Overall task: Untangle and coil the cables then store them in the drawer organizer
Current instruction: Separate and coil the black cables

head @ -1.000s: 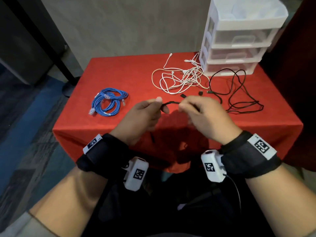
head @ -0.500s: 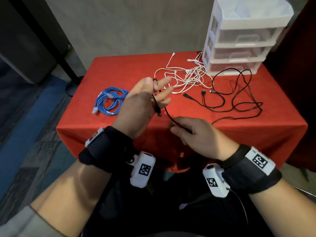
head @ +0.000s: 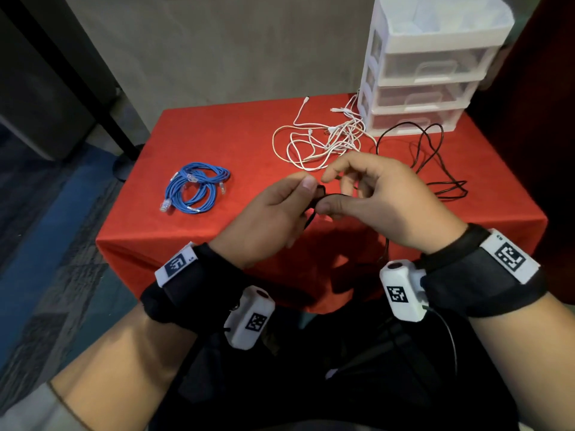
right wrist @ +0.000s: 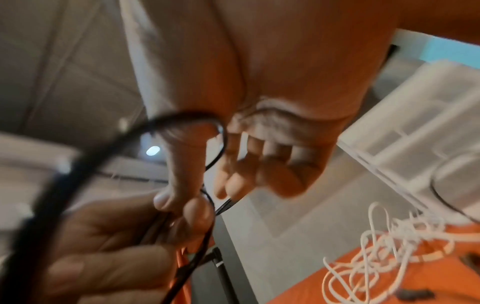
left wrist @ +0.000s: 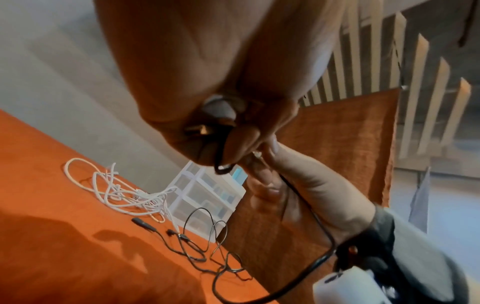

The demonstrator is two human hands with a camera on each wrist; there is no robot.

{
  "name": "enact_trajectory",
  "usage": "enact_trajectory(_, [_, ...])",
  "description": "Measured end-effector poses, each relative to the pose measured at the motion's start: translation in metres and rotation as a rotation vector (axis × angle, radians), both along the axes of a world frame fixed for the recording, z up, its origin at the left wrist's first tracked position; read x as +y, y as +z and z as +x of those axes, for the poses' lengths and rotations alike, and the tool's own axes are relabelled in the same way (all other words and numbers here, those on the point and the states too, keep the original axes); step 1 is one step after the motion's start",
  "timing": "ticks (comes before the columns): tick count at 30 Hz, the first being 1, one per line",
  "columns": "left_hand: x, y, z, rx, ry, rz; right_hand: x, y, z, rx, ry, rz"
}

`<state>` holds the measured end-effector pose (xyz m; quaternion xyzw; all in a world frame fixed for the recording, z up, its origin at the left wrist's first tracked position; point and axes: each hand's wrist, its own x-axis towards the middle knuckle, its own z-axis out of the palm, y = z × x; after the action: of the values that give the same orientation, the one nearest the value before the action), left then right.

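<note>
Fingers of both hands meet over the near edge of the red table (head: 217,135): the left hand (head: 267,219) pinches a small loop of the black cable (head: 320,194) between thumb and curled fingers, while the right hand (head: 382,200) holds the same cable just beside it between thumb and a finger (its index is lifted clear, the other fingers loosely bent). This looks like the coiling step, with the first turns being laid into the left hand. Most of the black cable lies loose on the cloth behind the right hand, reaching toward the drawer organizer (head: 429,66), and a length hangs below the hands past the table edge. Next, judging from this, the right hand should draw more slack and feed another even turn without dragging the tangled white cables (head: 323,141) that lie just beside it. All drawers appear shut; the blue cable (head: 196,191) lies coiled, well to the left.
</note>
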<state>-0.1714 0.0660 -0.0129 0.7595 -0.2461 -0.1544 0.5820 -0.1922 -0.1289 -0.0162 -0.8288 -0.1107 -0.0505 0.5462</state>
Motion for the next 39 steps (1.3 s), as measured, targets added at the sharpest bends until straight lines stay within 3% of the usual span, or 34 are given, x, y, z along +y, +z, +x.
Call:
enact_trajectory(6, [0.011, 0.001, 0.002, 0.148, -0.02, -0.038, -0.002, -0.008, -0.003, 0.036, 0.115, 0.077])
enact_trajectory(12, [0.019, -0.006, 0.017, -0.077, 0.101, 0.256, -0.001, -0.019, 0.007, -0.07, -0.02, -0.148])
enact_trajectory(14, [0.019, -0.004, 0.018, -0.01, 0.104, 0.221, 0.001, -0.023, 0.009, -0.096, -0.051, -0.197])
enact_trajectory(18, [0.016, -0.005, 0.015, 0.316, 0.076, 0.03, 0.009, -0.028, 0.011, -0.057, -0.046, -0.117])
enact_trajectory(20, [0.017, -0.008, 0.015, 0.331, 0.081, 0.003, 0.012, -0.027, 0.011, 0.005, -0.012, -0.047])
enact_trajectory(27, [0.013, -0.02, 0.013, 0.027, 0.119, 0.132, 0.019, -0.024, 0.004, 0.185, 0.099, 0.241])
enact_trajectory(31, [0.011, -0.035, 0.016, -0.383, 0.236, 0.33, 0.022, -0.022, 0.004, 0.178, 0.066, 0.27])
enact_trajectory(33, [0.011, -0.036, 0.016, -0.487, 0.255, 0.368, 0.024, -0.021, 0.004, 0.156, 0.049, 0.229])
enact_trajectory(34, [0.011, -0.038, 0.017, -0.479, 0.246, 0.343, 0.024, -0.021, 0.004, 0.14, 0.036, 0.197])
enact_trajectory(37, [0.012, -0.029, 0.017, -0.092, 0.163, 0.08, 0.022, -0.02, 0.006, 0.096, -0.012, 0.152])
enact_trajectory(39, [0.016, -0.023, 0.017, 0.051, 0.083, 0.006, 0.018, -0.018, 0.007, 0.081, -0.03, 0.138])
